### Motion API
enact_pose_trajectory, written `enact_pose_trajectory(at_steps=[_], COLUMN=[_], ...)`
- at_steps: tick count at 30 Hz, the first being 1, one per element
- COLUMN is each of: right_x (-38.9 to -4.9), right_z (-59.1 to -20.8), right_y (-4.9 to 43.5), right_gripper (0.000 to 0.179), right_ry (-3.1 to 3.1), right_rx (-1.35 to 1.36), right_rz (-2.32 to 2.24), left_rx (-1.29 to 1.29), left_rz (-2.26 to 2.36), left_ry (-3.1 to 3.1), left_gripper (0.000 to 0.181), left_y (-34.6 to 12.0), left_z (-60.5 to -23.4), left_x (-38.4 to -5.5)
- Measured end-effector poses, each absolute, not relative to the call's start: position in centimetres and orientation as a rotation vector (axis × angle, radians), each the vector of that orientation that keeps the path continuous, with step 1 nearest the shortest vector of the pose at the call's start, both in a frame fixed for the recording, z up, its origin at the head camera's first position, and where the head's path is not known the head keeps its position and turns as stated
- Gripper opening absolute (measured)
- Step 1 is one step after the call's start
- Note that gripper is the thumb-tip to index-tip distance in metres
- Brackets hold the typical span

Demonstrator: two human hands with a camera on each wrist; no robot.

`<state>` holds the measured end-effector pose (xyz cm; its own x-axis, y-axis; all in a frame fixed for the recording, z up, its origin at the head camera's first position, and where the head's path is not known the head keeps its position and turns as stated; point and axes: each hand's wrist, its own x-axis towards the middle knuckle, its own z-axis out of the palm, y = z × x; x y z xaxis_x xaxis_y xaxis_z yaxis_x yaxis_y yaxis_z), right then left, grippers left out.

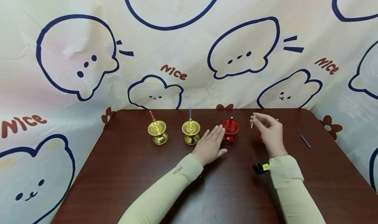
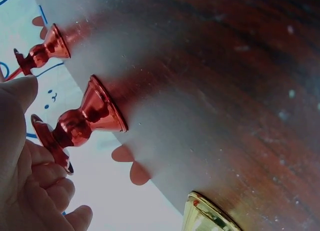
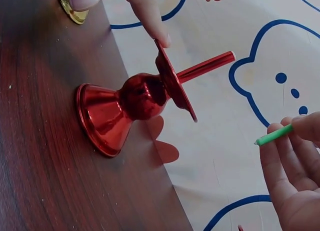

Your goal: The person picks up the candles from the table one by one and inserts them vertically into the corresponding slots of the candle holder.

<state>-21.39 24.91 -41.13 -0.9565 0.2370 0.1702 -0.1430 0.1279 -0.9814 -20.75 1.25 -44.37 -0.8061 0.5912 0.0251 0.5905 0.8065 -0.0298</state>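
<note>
My left hand [image 1: 209,145] touches the dish rim of a red metal candle holder [image 1: 229,137] with its fingertips, fingers straight in the head view. This holder stands upright on the table, and the red tube on its dish shows in the right wrist view. To its right, my right hand [image 1: 270,133] pinches a small green candle [image 3: 274,135] between thumb and fingers, above the tabletop. A second red candle holder [image 2: 42,53] stands mostly hidden behind the right hand in the head view.
Left of the hands stand two gold candle holders, one bearing a red candle [image 1: 152,115], the other a blue candle [image 1: 190,114]. A purple candle [image 1: 305,141] lies at the right on the dark brown table [image 1: 118,178]. A patterned cloth [image 1: 195,46] hangs behind the table.
</note>
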Motion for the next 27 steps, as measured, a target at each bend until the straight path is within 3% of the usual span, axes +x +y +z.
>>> enact_pose_trajectory(at_steps=[27], right_x=[-23.0], right_z=[-40.6], right_y=[22.0], right_gripper=[0.033], right_ry=[-2.123], right_rx=[0.058], right_rz=[1.772], left_rx=[-0.966], left_rz=[0.054], left_ry=[-2.917], left_gripper=[0.078], left_y=[1.2], left_z=[-44.6], left_x=[-20.6])
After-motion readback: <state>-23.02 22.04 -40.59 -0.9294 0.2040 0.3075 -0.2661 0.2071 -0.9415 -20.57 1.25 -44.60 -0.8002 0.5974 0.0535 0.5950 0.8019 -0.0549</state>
